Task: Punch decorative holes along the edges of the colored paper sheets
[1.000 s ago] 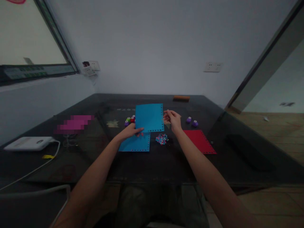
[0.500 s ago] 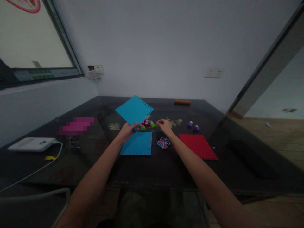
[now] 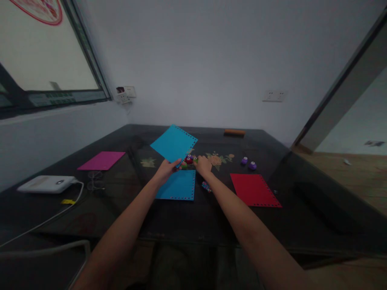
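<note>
At the centre of the frame, the left hand (image 3: 165,170) is pinching a raised blue sheet (image 3: 173,144) by its near corner, and the sheet is spreading just above that hand. Slightly right of centre, the right hand (image 3: 204,165) is reaching with fingers drawn close together to a green toy (image 3: 195,160) beside its fingertips, though whether it is gripping the toy I cannot tell. Below the left hand, a second blue sheet (image 3: 179,186) is lying on the dark table (image 3: 181,219).

hands (image 3: 204,166) (image 3: 165,170): bare | wrists (image 3: 209,177): bare | forearms (image 3: 137,215): bare | clothing (image 3: 178,266): apparently dark, dimly seen
</note>
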The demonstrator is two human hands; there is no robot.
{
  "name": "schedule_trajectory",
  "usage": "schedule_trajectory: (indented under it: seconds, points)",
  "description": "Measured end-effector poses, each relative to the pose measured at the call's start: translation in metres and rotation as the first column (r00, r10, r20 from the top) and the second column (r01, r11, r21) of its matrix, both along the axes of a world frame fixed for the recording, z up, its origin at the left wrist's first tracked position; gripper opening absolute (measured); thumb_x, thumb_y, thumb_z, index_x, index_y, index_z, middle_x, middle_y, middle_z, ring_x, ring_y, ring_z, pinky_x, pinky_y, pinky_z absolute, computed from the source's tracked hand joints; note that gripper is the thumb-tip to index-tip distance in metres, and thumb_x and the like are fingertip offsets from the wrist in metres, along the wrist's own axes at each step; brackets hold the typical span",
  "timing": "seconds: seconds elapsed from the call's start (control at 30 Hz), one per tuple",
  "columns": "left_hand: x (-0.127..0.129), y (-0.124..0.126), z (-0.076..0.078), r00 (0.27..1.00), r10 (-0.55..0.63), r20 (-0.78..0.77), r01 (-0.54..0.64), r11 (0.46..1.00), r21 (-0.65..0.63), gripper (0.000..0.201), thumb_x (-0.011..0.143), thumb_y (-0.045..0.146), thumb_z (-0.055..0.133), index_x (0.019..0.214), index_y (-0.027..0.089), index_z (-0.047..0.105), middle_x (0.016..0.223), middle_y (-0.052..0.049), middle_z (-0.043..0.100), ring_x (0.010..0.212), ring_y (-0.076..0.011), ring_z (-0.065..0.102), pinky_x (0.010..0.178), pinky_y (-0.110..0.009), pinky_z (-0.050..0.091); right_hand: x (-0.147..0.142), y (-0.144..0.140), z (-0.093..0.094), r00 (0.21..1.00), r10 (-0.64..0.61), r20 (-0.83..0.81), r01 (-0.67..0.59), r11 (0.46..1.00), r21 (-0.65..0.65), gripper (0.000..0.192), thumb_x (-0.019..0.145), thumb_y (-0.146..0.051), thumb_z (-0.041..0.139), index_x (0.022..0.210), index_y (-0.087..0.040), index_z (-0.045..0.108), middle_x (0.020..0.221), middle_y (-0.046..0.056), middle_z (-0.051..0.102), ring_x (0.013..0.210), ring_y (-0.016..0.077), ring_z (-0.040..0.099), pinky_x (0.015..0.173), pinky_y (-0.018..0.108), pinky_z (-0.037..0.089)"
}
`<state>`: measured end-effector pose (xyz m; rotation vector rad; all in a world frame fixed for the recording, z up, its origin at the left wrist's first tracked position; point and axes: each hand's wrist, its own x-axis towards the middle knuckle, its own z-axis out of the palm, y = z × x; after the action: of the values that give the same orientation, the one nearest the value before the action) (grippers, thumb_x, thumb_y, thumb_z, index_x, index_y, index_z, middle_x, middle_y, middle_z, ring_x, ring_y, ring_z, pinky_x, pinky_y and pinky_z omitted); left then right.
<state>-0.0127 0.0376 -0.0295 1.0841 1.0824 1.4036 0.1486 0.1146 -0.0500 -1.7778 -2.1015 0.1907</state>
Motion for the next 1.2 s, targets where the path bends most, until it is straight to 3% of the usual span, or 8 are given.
schedule_trajectory:
  seconds: [0.3,0.43,0.57,0.7,0.8,0.87,1.0,1.2]
  points:
    - [0.008,-0.008,0.005,0.995,-0.023,-0.097,0.019,0.999,-0.040,0.039,0.064,0.041,0.074,0.089,0.013,0.065,0.083,-0.008,0.069,0.060,-0.0107,0.056,0.057,-0.023,0.041,0.008,-0.002,0.002,0.999,0.038,-0.012,-0.038,0.999,0.029,0.030,0.083,-0.034,0.055,0.106,-0.015,0.059,0.113,0.015,0.057,0.105,0.0251,0.055,0.080,0.032,0.043]
    - [0.009,-0.006,0.001,0.990,-0.056,-0.129,0.050,0.998,-0.044,0.038,0.066,0.040,0.073,0.093,0.014,0.066,0.085,-0.008,0.070,0.062,-0.0109,0.056,0.057,-0.022,0.041,0.025,-0.004,0.004,0.985,0.096,-0.143,-0.099,0.995,-0.013,0.029,0.081,-0.033,0.057,0.104,-0.015,0.059,0.103,0.013,0.063,0.099,0.0234,0.058,0.078,0.030,0.042]
    - [0.013,-0.006,-0.005,0.985,-0.078,-0.154,0.068,0.996,-0.066,0.039,0.068,0.040,0.071,0.096,0.014,0.065,0.086,-0.009,0.070,0.062,-0.0118,0.056,0.059,-0.024,0.043,0.045,-0.010,0.003,0.927,0.165,-0.338,-0.164,0.986,0.031,0.026,0.076,-0.028,0.063,0.099,-0.014,0.061,0.096,0.010,0.066,0.090,0.0201,0.060,0.074,0.029,0.043]
    - [0.021,-0.007,-0.008,0.978,-0.107,-0.180,0.097,0.993,-0.065,0.035,0.067,0.040,0.072,0.088,0.013,0.066,0.085,-0.010,0.070,0.061,-0.0124,0.057,0.059,-0.024,0.044,0.068,-0.027,0.006,0.780,0.232,-0.581,-0.287,0.958,-0.002,0.023,0.067,-0.020,0.068,0.088,-0.011,0.064,0.077,0.005,0.065,0.069,0.0160,0.059,0.064,0.028,0.045]
    - [0.030,-0.006,-0.006,0.973,-0.125,-0.195,0.116,0.992,-0.059,0.035,0.067,0.039,0.073,0.089,0.013,0.066,0.083,-0.009,0.071,0.062,-0.0139,0.059,0.059,-0.025,0.044,0.084,-0.049,0.014,0.597,0.168,-0.785,-0.398,0.911,-0.108,0.022,0.064,-0.020,0.069,0.084,-0.012,0.064,0.063,-0.001,0.060,0.052,0.0119,0.053,0.054,0.026,0.045]
    - [0.038,-0.005,-0.003,0.972,-0.136,-0.193,0.128,0.990,-0.052,0.037,0.067,0.039,0.073,0.092,0.013,0.066,0.084,-0.010,0.071,0.063,-0.0148,0.060,0.059,-0.026,0.045,0.093,-0.064,0.020,0.471,0.116,-0.875,-0.419,0.902,-0.105,0.029,0.061,-0.022,0.072,0.087,-0.014,0.064,0.068,-0.001,0.061,0.052,0.0106,0.053,0.053,0.026,0.046]
    - [0.063,-0.005,0.001,0.974,-0.142,-0.177,0.145,0.989,0.004,0.036,0.068,0.041,0.070,0.087,0.010,0.067,0.088,-0.013,0.071,0.064,-0.0146,0.061,0.061,-0.026,0.046,0.098,-0.083,0.025,0.333,0.028,-0.942,-0.384,0.917,-0.109,0.041,0.055,-0.023,0.076,0.093,-0.018,0.061,0.073,-0.002,0.062,0.048,0.0085,0.053,0.050,0.024,0.047]
    - [0.086,-0.016,-0.003,0.978,-0.064,-0.197,0.061,0.998,-0.022,0.035,0.069,0.043,0.067,0.082,0.010,0.069,0.089,-0.014,0.072,0.065,-0.0167,0.062,0.061,-0.027,0.046,0.088,-0.087,0.011,0.156,-0.107,-0.982,-0.391,0.906,-0.160,0.043,0.052,-0.020,0.079,0.091,-0.019,0.061,0.078,0.000,0.063,0.058,0.0130,0.061,0.060,0.030,0.053]
